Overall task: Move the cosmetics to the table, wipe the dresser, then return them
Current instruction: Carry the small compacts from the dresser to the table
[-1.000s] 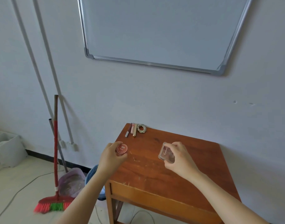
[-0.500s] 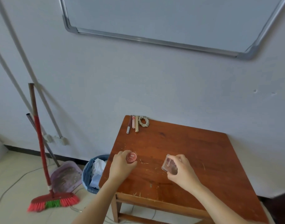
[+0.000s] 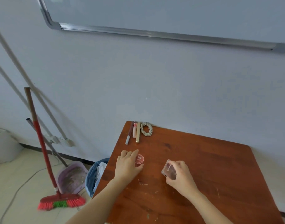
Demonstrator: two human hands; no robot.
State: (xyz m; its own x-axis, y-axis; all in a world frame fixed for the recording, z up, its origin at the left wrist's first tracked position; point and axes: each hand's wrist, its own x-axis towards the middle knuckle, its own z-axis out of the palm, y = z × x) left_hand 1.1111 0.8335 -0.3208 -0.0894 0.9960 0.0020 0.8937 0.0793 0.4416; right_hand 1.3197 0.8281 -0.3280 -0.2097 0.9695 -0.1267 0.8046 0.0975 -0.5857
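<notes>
Broom [image 3: 44, 156]: red handle, red and green bristles, leaning on the wall, far left.
Dustpan [image 3: 73, 177]: lilac, on the floor, beside the broom.
Waste basket [image 3: 92, 177]: blue, at the left edge of the worktop [image 3: 219, 167].
Brown pencil [image 3: 129, 132], pink tube [image 3: 134, 130], gold stick [image 3: 138, 133], scrunchie [image 3: 146, 128]: laid side by side at the worktop's far left corner, against the wall.
Left hand [image 3: 127, 165]: fingers and thumb curled round a round red compact [image 3: 139, 159], low over the worktop's left part; contact with the surface cannot be told.
Right hand [image 3: 181, 175]: grips a clear rectangular case [image 3: 168, 169], tilted, near the worktop's middle.
</notes>
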